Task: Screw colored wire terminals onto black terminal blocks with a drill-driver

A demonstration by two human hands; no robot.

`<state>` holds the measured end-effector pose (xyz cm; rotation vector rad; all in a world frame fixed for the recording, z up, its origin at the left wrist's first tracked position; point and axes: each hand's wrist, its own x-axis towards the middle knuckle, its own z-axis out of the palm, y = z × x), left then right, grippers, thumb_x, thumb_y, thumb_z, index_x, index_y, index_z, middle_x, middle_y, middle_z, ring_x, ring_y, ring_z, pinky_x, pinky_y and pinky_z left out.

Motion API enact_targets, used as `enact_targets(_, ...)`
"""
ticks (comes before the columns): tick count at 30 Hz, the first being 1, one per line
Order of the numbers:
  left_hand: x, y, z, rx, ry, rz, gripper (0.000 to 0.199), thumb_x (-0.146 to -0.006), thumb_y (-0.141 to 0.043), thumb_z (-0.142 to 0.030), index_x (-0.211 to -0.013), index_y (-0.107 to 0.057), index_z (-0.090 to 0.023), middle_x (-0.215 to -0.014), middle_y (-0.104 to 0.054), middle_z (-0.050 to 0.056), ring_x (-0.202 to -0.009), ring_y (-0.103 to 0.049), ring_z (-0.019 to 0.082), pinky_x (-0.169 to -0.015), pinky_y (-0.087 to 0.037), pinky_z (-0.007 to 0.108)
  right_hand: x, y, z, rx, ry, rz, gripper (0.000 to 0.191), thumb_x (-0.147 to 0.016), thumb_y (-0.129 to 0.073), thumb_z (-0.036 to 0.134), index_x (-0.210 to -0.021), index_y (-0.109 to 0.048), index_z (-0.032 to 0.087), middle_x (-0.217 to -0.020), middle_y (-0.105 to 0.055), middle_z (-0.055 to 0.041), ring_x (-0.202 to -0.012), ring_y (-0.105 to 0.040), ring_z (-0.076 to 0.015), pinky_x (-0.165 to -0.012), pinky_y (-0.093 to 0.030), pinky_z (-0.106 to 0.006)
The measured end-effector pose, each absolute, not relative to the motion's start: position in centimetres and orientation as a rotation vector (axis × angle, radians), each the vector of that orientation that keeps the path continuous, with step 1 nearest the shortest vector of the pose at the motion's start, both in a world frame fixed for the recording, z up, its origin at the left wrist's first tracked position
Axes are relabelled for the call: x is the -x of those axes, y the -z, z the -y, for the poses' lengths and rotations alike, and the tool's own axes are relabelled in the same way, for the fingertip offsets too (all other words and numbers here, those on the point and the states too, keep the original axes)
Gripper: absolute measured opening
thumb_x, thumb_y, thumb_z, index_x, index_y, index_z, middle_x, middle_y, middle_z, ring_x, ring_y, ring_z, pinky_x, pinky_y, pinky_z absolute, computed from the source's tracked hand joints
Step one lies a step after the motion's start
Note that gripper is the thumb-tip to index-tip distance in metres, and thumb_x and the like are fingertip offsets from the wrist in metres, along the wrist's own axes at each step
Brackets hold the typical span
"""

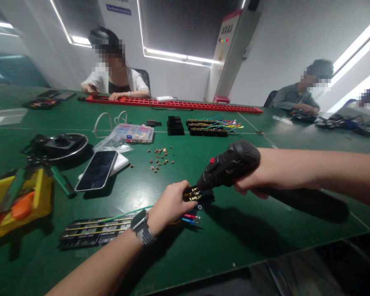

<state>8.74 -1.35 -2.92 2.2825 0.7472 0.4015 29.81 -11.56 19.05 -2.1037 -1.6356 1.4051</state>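
Observation:
My right hand (267,170) is wrapped around the grip of a black cordless drill (225,164) with a red button. The drill points down and left, and its front end is over brass contacts (195,194) in a small black housing part. My left hand (171,201) closes its fingers on that housing part and steadies it near the drill tip. Under my left wrist lies a long black strip (89,232) with brass rails and a green wire. Red and blue wires (190,218) with ring ends stick out below my left fingers. Whether the housing part joins the strip is hidden.
Loose brass screws (160,159) lie beyond my left hand. Leftward are a phone (97,170), a yellow bin (43,197) with pliers, and a parts box (135,133). Wired black strips (208,132) and a red rail (179,105) lie farther back. Co-workers sit across the table.

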Motion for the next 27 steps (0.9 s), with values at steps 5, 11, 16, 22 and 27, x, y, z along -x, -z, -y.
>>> enact_targets(5, -8.8, 3.1, 1.3, -2.281, -0.395, -0.759, 0.029, -0.084, -0.082, -0.037, -0.100, -0.065, -0.021, -0.098, -0.074, 0.003, -0.087, -0.068, 0.023, -0.069, -0.041, 0.029, -31.3, -17.9, 13.0, 2.120, -1.385, 1.469, 0.012, -0.074, -0.075, 0.027, -0.072, -0.069, 0.016, -0.061, -0.064, -0.0001, -0.056, -0.059, -0.0142, -0.052, -0.045, -0.023)
enact_targets(11, -8.8, 3.1, 1.5, -2.247, -0.367, -0.804, 0.033, -0.082, -0.085, -0.038, -0.103, -0.067, -0.021, -0.102, -0.076, 0.004, -0.092, -0.070, 0.025, -0.073, -0.045, 0.031, -36.7, -11.8, 17.4, 1.765, -1.532, 1.044, 0.035, -0.072, -0.087, 0.041, -0.094, -0.080, 0.015, -0.089, -0.079, -0.0081, -0.057, -0.062, -0.0134, -0.052, -0.051, -0.024)
enact_targets(16, -7.7, 1.5, 1.3, -2.234, -0.270, -0.709, 0.043, -0.083, -0.084, -0.040, -0.117, -0.068, -0.020, -0.110, -0.076, 0.006, -0.096, -0.072, 0.025, -0.081, -0.053, 0.033, -39.7, -2.4, 22.7, 1.530, -1.428, 0.651, 0.039, -0.073, -0.084, 0.043, -0.097, -0.081, 0.013, -0.069, -0.069, -0.0072, -0.056, -0.059, -0.0153, -0.052, -0.049, -0.024)
enact_targets(22, -6.6, -0.6, 0.5, -2.629, -0.419, -0.454, 0.028, -0.098, -0.064, -0.017, -0.126, -0.067, -0.019, -0.126, -0.067, 0.009, -0.113, -0.063, 0.023, -0.098, -0.054, 0.036, -38.7, 4.1, 25.4, 1.351, -1.185, 0.462, 0.029, -0.083, -0.065, 0.047, -0.094, -0.073, 0.022, -0.089, -0.066, -0.0089, -0.051, -0.037, -0.0124, -0.048, -0.038, -0.030)
enact_targets(27, -7.3, 0.1, -0.1, -2.967, -0.227, -0.382, 0.017, -0.107, -0.059, -0.024, -0.107, -0.075, -0.019, -0.106, -0.067, 0.007, -0.095, -0.060, 0.021, -0.077, -0.052, 0.032, -39.0, 4.6, 24.8, 1.306, -1.209, 0.427, 0.028, -0.086, -0.058, 0.046, -0.096, -0.071, 0.022, -0.090, -0.061, -0.0070, -0.053, -0.030, -0.0132, -0.047, -0.036, -0.030)
